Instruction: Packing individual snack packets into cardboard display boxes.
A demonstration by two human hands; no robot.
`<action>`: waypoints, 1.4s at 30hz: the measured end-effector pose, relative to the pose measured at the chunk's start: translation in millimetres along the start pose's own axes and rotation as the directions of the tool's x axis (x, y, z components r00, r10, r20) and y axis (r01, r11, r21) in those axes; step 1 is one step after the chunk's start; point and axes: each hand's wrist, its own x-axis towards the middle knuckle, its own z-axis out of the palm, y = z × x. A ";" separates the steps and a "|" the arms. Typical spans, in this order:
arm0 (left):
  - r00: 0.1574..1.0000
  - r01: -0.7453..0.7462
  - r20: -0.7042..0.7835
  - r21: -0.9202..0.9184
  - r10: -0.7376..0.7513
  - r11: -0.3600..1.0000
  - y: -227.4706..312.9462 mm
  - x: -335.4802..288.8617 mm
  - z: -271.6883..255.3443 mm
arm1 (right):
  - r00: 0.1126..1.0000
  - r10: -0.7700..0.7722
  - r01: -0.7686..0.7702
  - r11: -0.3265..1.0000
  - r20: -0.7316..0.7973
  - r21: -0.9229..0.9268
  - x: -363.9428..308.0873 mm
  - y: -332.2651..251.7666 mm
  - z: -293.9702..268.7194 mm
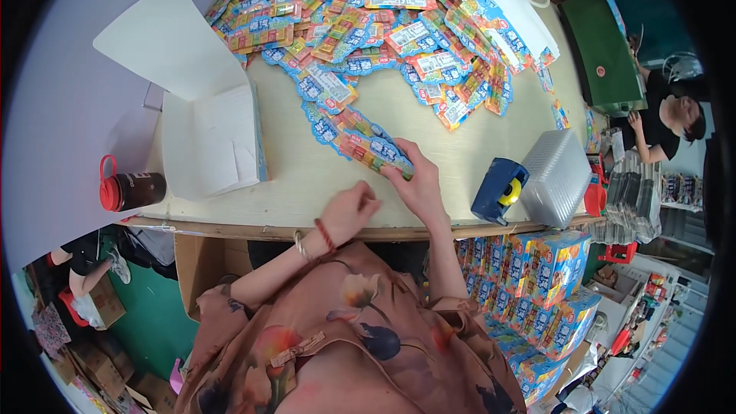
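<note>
Held pack (369, 147) lies across the middle of the bench (307, 188), back from the near edge, its far-left end overlapping a loose pack (320, 121). Your right hand (420, 182) pinches only the near-right end between thumb and fingers; whether one unit or several sit in that pinch is unclear. Your left hand (351, 213) is at the near edge, fingers loosely curled, with no object visible; the palm is hidden, so you cannot tell whether it holds anything. Caution: a one-ended grip may let the opposite end swing or droop, because your left hand does not support it. Overlap with the loose pack may make you drag or lift an extra unit. The pile (345, 23) toward the far edge may slide if disturbed, since its units lie at mixed angles. Toward the left end, a wide reach could strike the raised lid (165, 46) of the white box (199, 138). Near the right end, the tape dispenser (498, 192) and clear trays (556, 176) stand close to the near edge; a careless elbow may knock them off.
</note>
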 end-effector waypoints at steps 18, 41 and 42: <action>0.810 -0.334 -0.359 0.369 0.464 0.868 -28.7 -0.5 -42.5 | 0.808 -0.046 -0.054 0.987 0.587 0.152 39.6 -24.2 -18.2; 0.833 -0.388 -0.274 0.331 0.481 0.860 -16.1 -3.3 -54.7 | 0.907 -0.418 0.352 0.674 0.059 -0.649 168.4 0.2 -77.2; 0.831 -0.396 -0.271 0.322 0.485 0.860 -14.9 -3.2 -55.2 | 0.856 -0.501 0.440 0.583 0.123 -0.683 181.6 2.4 -75.1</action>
